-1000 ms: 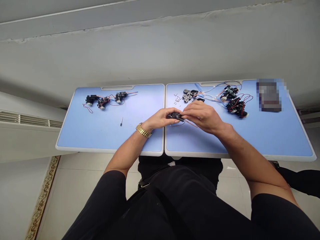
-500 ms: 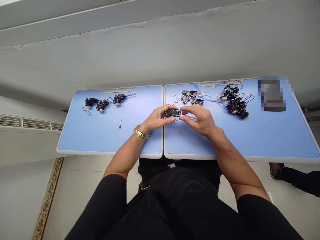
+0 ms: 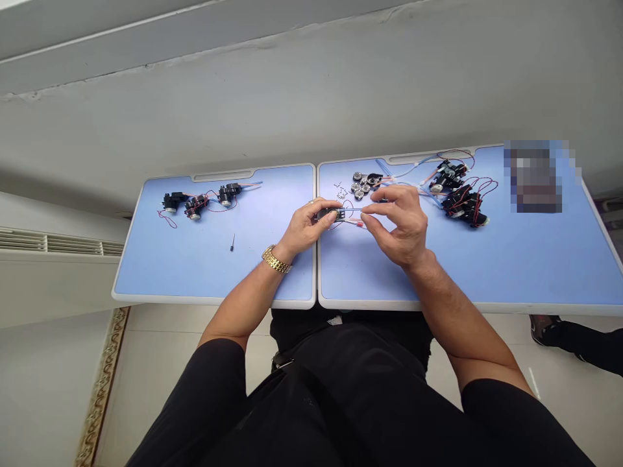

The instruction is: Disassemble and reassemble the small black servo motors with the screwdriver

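Head view shows the left hand [image 3: 307,224] with thumb and fingers clamped on a small black pump [image 3: 340,213], of hard plastic look, held over the right table [image 3: 487,272] near the seam. The right hand [image 3: 402,224] pinches with its fingertips a thin, bluish tube [image 3: 353,209], which reaches straight to the pump. Beyond lie tiny screws [image 3: 342,192] and round metallic rollers [image 3: 359,187]. The tables have smooth blue tops and rounded pale edges; wide flat surface extends rightward from the right wrist.
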Tool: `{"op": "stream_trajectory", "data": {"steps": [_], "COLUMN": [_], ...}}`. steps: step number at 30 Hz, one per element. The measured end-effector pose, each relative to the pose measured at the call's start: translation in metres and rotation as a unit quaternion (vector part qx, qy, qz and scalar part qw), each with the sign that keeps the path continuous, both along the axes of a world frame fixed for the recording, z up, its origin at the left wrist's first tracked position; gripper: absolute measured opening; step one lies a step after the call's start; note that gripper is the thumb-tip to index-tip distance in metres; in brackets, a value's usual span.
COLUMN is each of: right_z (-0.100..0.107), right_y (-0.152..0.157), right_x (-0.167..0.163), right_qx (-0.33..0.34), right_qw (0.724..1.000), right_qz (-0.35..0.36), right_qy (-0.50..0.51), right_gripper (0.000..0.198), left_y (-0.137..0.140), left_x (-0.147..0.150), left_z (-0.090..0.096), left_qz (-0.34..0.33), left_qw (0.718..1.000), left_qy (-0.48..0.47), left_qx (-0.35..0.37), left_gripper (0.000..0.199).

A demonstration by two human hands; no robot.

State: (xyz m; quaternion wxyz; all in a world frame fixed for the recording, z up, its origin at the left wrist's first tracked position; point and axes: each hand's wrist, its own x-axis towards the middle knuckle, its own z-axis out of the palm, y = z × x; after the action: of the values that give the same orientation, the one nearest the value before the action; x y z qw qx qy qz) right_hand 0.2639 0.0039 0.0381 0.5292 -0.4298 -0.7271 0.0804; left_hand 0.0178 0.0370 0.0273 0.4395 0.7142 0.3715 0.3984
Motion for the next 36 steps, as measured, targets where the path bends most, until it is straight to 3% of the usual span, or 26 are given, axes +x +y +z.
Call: {"op": "stream_trajectory", "data": {"steps": [7,15,20,24,28,31,36], "right_z": [-0.009,-0.013,-0.018,-0.015,-0.011,-0.011,-0.013], "right_y": [0.000,0.007,0.006,0.006,0.009,0.010,0.008], "right_x": [-0.005,-0.003,-0.003,-0.001,0.002,0.001,-0.003], "right_qx": [-0.022,-0.040,-0.076,-0.089,-0.048,-0.011,0.020], "right_qw": [0.999,0.995,0.991,0.991,0.993,0.988,0.988], "right_qz": [-0.019,0.029,0.085,0.080,0.098,0.137,0.099], "right_qy": [-0.035,-0.091,-0.068,-0.066,-0.047,-0.066,-0.114], "right_gripper": [0.017,0.019,0.024,0.024,0.013,0.021,0.013], "left_y": [0.000,0.001,0.000,0.000,0.002,0.003,0.001], "left_x": [0.000,0.001,0.001,-0.001,-0.004,-0.004,0.000], "left_z": [-0.001,-0.005,-0.005,-0.006,-0.011,-0.014,-0.013], "left_qz": [0.001,-0.045,-0.057,-0.074,-0.091,-0.096,-0.095], "left_qw": [0.999,0.994,0.994,0.996,0.995,0.994,0.990], "left_qy": [0.023,0.048,0.061,0.042,0.035,0.045,0.079], "left_qx": [0.033,0.093,0.075,0.041,0.024,0.041,0.071], "left_gripper": [0.042,0.036,0.038,0.041,0.040,0.036,0.031]}}
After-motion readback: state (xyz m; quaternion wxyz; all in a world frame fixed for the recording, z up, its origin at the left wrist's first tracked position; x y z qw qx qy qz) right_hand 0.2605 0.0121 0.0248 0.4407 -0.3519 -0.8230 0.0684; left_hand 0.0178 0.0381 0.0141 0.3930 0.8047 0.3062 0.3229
